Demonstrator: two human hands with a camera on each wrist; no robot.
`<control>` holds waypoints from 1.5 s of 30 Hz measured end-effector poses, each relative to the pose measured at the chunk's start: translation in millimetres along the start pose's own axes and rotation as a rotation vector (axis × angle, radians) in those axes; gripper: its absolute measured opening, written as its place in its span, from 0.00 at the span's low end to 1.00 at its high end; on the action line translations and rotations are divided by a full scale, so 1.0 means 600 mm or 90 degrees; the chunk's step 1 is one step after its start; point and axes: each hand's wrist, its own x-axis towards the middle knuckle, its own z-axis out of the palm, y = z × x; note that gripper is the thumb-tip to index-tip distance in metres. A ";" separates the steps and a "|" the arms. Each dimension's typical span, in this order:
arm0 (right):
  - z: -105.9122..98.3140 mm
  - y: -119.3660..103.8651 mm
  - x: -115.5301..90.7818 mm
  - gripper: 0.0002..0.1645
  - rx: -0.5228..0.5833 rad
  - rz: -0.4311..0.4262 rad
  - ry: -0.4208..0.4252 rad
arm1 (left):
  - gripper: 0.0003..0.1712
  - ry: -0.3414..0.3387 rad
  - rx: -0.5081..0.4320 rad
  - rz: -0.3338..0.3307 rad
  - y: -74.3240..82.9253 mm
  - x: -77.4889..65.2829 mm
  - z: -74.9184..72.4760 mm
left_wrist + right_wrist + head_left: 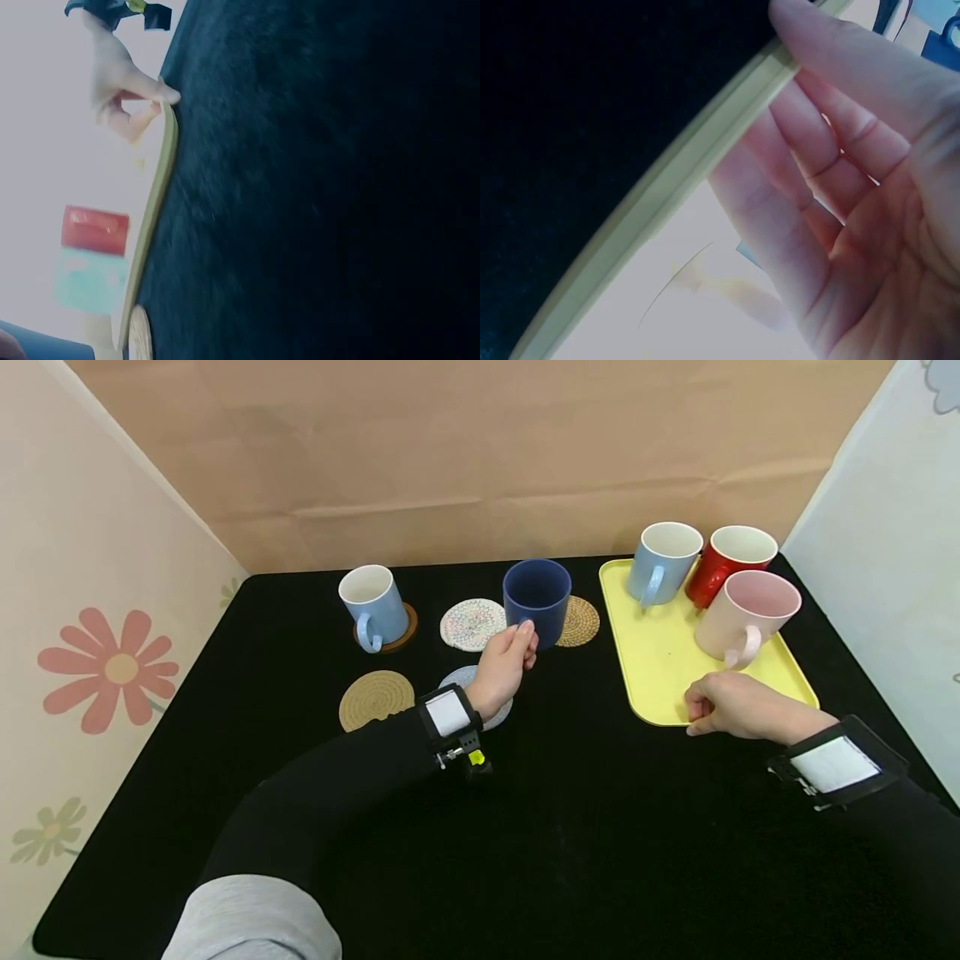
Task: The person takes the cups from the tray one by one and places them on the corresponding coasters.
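Note:
My left hand (517,647) grips a dark blue mug (536,597) on its near side; the handle is hidden behind my fingers. The mug stands between a white patterned coaster (471,623) and a round woven coaster (579,621), partly covering the woven one. I cannot tell whether it touches the table. My right hand (705,706) holds the front rim of a yellow tray (652,652). In the left wrist view that hand (124,97) pinches the tray's edge (154,210) between thumb and fingers. The right wrist view shows the fingers (817,187) over the rim (667,195).
On the tray stand a light blue mug (663,560), a red mug (731,560) and a pink mug (750,614). Another light blue mug (372,606) sits on a dark coaster at the back left. A tan coaster (375,698) and a grey coaster (461,678) lie nearer. Paper walls enclose the black table.

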 end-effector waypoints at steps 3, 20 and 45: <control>-0.001 0.000 -0.002 0.18 -0.008 -0.001 0.003 | 0.21 0.016 0.013 -0.012 0.000 0.001 -0.028; 0.000 -0.001 -0.005 0.20 -0.010 -0.008 0.009 | 0.21 0.140 -0.028 -0.052 -0.025 0.046 -0.100; 0.004 0.000 -0.001 0.20 -0.023 -0.004 0.017 | 0.22 0.178 -0.006 -0.064 -0.050 0.054 -0.084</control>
